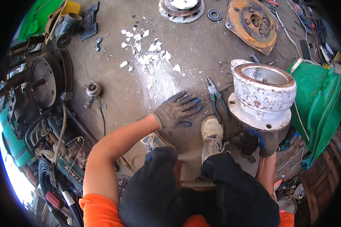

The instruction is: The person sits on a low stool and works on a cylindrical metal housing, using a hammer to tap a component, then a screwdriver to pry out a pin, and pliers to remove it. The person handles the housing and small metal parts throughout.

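My left hand (180,109), in a dark grey glove with blue fingertips, is spread flat over the concrete floor beside white powder (161,81) and broken white chunks (155,47). Nothing is in it. On the right stands a heavy pump-like casing (261,94), painted chipped white, with a rusty round opening facing up and a bolt-holed flange below. Gloved too, my right hand (267,142) grips this casing from under the flange; part of its fingers is hidden there. Pliers with dark green handles (218,102) lie between my hands, jaws pointing away.
A rusty orange round plate (254,22), a bearing ring (214,15) and a white flanged part (181,9) lie farther off. A green sack (318,98) crowds the right side. Machinery with a wheel (45,81) lines the left. My boots (212,132) stand close in front.
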The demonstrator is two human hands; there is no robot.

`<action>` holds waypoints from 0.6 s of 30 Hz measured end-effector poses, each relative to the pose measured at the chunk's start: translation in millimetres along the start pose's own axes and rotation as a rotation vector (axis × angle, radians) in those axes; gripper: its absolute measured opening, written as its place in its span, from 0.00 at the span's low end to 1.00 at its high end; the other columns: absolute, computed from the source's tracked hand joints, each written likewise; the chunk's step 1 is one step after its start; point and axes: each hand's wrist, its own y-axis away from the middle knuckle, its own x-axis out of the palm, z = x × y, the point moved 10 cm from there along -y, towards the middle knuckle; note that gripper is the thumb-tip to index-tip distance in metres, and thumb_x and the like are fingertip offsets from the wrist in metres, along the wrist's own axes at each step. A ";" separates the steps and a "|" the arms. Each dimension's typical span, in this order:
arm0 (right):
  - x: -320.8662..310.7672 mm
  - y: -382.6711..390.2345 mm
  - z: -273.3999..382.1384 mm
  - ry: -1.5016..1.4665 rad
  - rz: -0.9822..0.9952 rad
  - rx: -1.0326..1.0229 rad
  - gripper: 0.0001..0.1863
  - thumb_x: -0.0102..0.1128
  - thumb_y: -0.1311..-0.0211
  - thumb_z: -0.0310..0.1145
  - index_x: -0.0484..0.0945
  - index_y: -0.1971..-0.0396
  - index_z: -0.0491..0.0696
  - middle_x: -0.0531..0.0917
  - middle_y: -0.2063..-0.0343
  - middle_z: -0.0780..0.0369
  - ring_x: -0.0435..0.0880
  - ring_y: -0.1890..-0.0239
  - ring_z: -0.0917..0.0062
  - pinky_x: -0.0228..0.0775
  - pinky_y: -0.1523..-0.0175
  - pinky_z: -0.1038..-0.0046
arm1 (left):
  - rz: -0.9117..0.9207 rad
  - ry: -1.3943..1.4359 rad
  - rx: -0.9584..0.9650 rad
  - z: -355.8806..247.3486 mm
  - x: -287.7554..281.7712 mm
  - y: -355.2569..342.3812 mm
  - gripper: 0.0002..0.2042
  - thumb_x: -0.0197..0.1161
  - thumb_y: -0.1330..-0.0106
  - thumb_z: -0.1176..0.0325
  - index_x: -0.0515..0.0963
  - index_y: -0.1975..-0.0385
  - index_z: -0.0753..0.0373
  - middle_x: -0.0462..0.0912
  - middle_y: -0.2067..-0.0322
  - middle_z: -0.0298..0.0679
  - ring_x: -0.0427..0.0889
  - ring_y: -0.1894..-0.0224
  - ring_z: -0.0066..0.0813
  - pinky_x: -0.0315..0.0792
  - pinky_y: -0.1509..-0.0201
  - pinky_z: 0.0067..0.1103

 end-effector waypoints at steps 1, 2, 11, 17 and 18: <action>10.0 -0.9 5.0 -0.025 0.013 0.007 0.27 0.61 0.33 0.25 0.68 0.36 0.33 0.80 0.42 0.51 0.83 0.45 0.65 0.77 0.39 0.65 | 0.021 -0.078 0.006 -3.3 29.8 8.8 0.34 0.63 0.35 0.44 0.69 0.30 0.51 0.66 0.28 0.39 0.62 0.25 0.37 0.50 0.19 0.42; 15.4 -1.7 7.7 -0.045 0.017 0.015 0.27 0.60 0.33 0.25 0.68 0.36 0.33 0.80 0.42 0.50 0.83 0.45 0.65 0.77 0.39 0.65 | -0.020 -0.102 0.031 -0.1 44.7 10.8 0.34 0.63 0.34 0.44 0.69 0.30 0.51 0.66 0.28 0.38 0.62 0.25 0.36 0.49 0.19 0.41; 16.5 3.3 10.4 -0.011 0.001 -0.104 0.21 0.60 0.35 0.22 0.75 0.43 0.32 0.84 0.48 0.49 0.86 0.48 0.62 0.79 0.42 0.65 | -0.195 -0.405 -0.429 132.0 -42.4 5.7 0.30 0.51 0.26 0.51 0.62 0.26 0.52 0.66 0.28 0.36 0.61 0.24 0.35 0.43 0.18 0.39; 46.0 14.4 49.2 0.721 0.137 -0.391 0.13 0.60 0.37 0.22 0.82 0.55 0.31 0.88 0.57 0.51 0.88 0.57 0.64 0.81 0.50 0.68 | -0.163 -0.363 -0.190 58.3 -22.6 -43.1 0.26 0.56 0.28 0.58 0.70 0.32 0.59 0.68 0.29 0.43 0.61 0.25 0.41 0.48 0.19 0.40; 48.5 16.1 52.3 0.771 0.148 -0.418 0.12 0.60 0.37 0.22 0.82 0.56 0.32 0.88 0.58 0.51 0.88 0.57 0.64 0.81 0.51 0.68 | -0.105 -0.335 -0.046 36.4 8.5 -46.2 0.26 0.57 0.28 0.56 0.70 0.32 0.58 0.67 0.29 0.43 0.61 0.25 0.40 0.48 0.19 0.40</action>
